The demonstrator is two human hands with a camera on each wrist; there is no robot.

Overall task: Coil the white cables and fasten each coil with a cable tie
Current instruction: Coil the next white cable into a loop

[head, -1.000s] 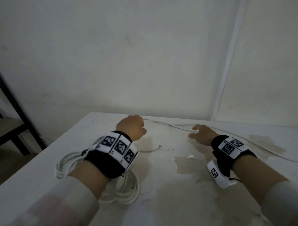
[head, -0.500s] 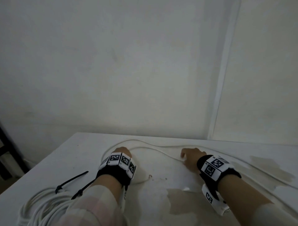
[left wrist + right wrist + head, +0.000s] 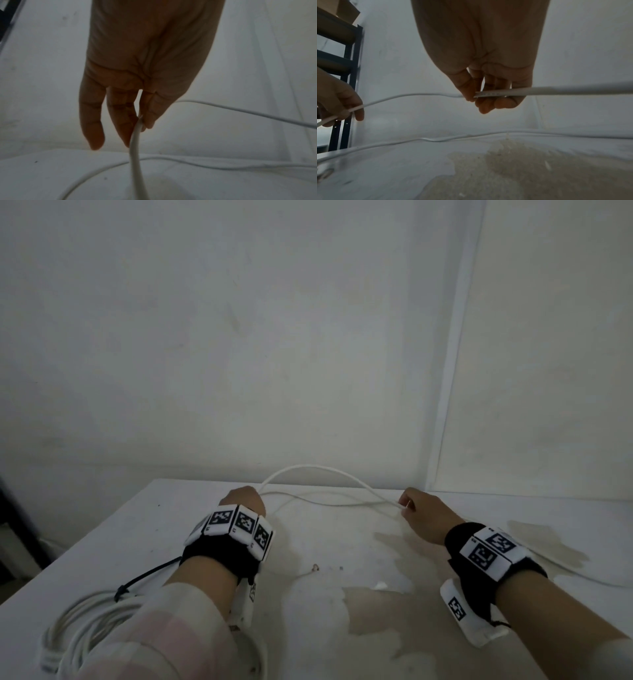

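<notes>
A loose white cable (image 3: 310, 468) arches in the air between my two hands near the table's far edge. My left hand (image 3: 244, 501) pinches one part of it between thumb and fingers (image 3: 145, 116), and the cable (image 3: 135, 148) drops from there to the table. My right hand (image 3: 419, 510) pinches the cable (image 3: 539, 91) between thumb and fingertips (image 3: 488, 100). A second run of the cable (image 3: 436, 139) lies on the table beyond the hands. A finished white coil (image 3: 78, 625) with a black cable tie (image 3: 144, 577) lies under my left forearm.
The white table (image 3: 137, 529) has worn, peeling brown patches (image 3: 383, 618) in the middle and right. A bare white wall stands just behind it. A dark metal shelf (image 3: 346, 65) is off to the left.
Both hands have lifted from the table and spread apart, drawing the cable up into an arch between them. The head view has tilted up, so the finished coil sits lower in frame.
</notes>
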